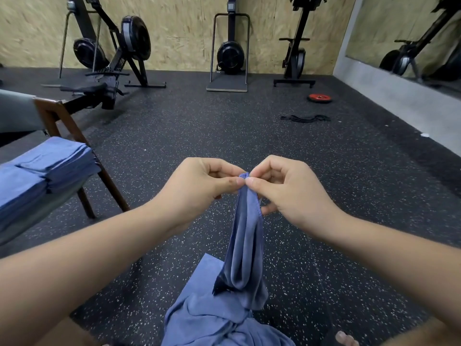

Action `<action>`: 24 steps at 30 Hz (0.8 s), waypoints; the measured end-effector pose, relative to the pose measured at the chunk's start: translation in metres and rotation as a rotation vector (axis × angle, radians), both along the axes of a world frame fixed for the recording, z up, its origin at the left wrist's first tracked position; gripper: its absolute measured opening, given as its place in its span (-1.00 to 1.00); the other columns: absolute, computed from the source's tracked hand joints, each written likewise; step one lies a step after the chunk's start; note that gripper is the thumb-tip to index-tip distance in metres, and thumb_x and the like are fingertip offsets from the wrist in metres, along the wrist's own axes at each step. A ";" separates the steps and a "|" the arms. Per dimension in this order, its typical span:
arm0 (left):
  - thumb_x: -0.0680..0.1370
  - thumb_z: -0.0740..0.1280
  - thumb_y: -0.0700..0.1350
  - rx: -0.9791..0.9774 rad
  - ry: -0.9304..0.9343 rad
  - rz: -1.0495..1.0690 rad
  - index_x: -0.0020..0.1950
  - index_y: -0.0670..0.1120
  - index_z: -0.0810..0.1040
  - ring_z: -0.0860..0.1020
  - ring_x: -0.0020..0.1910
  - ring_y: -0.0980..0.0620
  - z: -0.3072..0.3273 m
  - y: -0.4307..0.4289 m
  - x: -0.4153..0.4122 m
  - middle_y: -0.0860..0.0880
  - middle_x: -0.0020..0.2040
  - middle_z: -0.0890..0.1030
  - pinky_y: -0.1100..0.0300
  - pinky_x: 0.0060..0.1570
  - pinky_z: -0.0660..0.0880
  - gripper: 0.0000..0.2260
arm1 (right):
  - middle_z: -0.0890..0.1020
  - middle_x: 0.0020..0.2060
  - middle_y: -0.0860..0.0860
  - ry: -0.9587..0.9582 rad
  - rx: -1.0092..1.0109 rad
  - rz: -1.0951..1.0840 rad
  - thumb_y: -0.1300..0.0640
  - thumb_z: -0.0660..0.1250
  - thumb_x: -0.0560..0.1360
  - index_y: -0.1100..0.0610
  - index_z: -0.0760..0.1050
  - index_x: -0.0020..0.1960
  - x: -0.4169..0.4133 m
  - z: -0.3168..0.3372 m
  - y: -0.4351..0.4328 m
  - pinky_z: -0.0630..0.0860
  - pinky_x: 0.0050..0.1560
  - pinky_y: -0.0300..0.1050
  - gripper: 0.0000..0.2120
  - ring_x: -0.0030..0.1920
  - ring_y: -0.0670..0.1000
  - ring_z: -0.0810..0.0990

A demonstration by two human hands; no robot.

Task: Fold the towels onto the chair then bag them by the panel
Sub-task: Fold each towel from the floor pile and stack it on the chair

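Pinching one towel [245, 245] top-corner between left hand [199, 188] and right hand [287, 186]; folded stack [47, 168] fills chair [72, 131] at left, loose pile [212, 318] and bagging remain.

Red weight plate [319, 98], black bands [305, 118]

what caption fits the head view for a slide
Left hand and right hand pinch a blue towel; folded towels sit on the chair

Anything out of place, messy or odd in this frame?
Mildly. A red weight plate and tangled black straps lie loose on the floor. Unfolded towels lie heaped at the view's bottom edge, expected mid-task. The left hand and right hand pinch one towel. The folded stack on the chair looks tidy.
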State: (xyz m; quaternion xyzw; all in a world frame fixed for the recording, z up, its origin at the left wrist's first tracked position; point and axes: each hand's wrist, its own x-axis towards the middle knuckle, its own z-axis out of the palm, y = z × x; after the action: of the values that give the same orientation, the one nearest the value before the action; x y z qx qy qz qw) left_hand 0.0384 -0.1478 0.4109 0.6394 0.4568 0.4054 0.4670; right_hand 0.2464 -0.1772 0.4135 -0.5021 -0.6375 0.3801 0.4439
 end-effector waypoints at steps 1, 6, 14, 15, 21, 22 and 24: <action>0.54 0.59 -0.11 0.015 0.008 0.004 -0.02 0.00 0.81 0.64 -0.15 0.12 0.001 -0.001 0.000 -0.08 -0.11 0.78 0.15 -0.13 0.47 -0.96 | 0.72 -0.20 0.09 0.005 -0.008 -0.001 0.25 0.45 0.62 0.18 0.65 -0.04 0.000 0.000 0.000 0.70 -0.29 -0.03 -0.94 -0.20 0.03 0.72; 0.57 0.56 -0.14 0.045 0.024 0.044 -0.02 0.03 0.81 0.65 -0.15 -0.06 0.000 -0.001 0.001 -0.10 -0.12 0.78 0.01 -0.07 0.50 -0.93 | 0.73 -0.03 0.16 0.027 -0.054 0.030 0.39 0.25 0.66 0.17 0.70 0.08 -0.001 -0.002 -0.002 0.76 -0.18 0.09 -0.73 -0.03 0.05 0.78; 0.51 0.60 -0.21 0.099 0.021 0.044 -0.01 -0.05 0.76 0.73 -0.05 -0.07 -0.001 -0.002 0.002 -0.08 -0.08 0.78 0.02 0.03 0.59 -0.89 | 0.71 0.17 0.01 -0.074 -0.013 0.131 0.46 0.11 0.69 0.13 0.64 0.40 -0.006 -0.006 -0.007 0.73 0.09 -0.06 -0.52 0.11 -0.04 0.76; 0.49 0.60 -0.20 0.124 0.035 0.050 -0.02 -0.05 0.76 0.73 -0.04 -0.11 -0.002 -0.001 0.002 -0.07 -0.09 0.78 -0.02 0.03 0.60 -0.88 | 0.71 0.19 0.00 -0.078 -0.007 0.150 0.45 0.12 0.70 0.13 0.62 0.42 -0.006 -0.005 -0.007 0.73 0.10 -0.06 -0.53 0.13 -0.04 0.76; 0.56 0.47 -0.24 0.213 0.095 0.069 -0.06 0.01 0.75 0.52 -0.23 0.10 0.005 0.005 -0.004 -0.09 -0.14 0.72 0.14 -0.17 0.43 -0.85 | 0.67 -0.02 -0.20 -0.357 0.272 -0.014 0.24 0.49 0.58 -0.06 0.66 0.13 0.008 0.000 -0.001 0.50 0.00 -0.37 -0.77 0.01 -0.18 0.67; 0.57 0.45 -0.26 0.209 0.090 0.067 -0.05 0.00 0.75 0.50 -0.25 0.12 0.007 0.005 -0.006 -0.11 -0.14 0.71 0.17 -0.20 0.40 -0.83 | 0.63 0.00 -0.21 -0.434 0.306 -0.045 0.16 0.54 0.54 -0.08 0.61 0.12 0.012 -0.001 0.003 0.47 -0.01 -0.35 -0.77 0.03 -0.18 0.63; 0.58 0.44 -0.26 0.193 0.078 0.065 -0.04 0.00 0.74 0.45 -0.31 0.15 0.010 0.005 -0.008 -0.05 -0.19 0.67 0.24 -0.25 0.37 -0.83 | 0.55 0.07 -0.22 -0.521 0.271 -0.037 0.04 0.60 0.48 -0.12 0.51 0.14 0.018 -0.004 0.011 0.48 0.04 -0.27 -0.65 0.09 -0.20 0.56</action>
State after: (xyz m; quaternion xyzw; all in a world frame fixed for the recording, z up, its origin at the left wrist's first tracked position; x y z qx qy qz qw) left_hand 0.0307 -0.1424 0.4214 0.6817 0.4539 0.4372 0.3716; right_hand 0.2647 -0.1659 0.4097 -0.5302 -0.7658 0.1416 0.3353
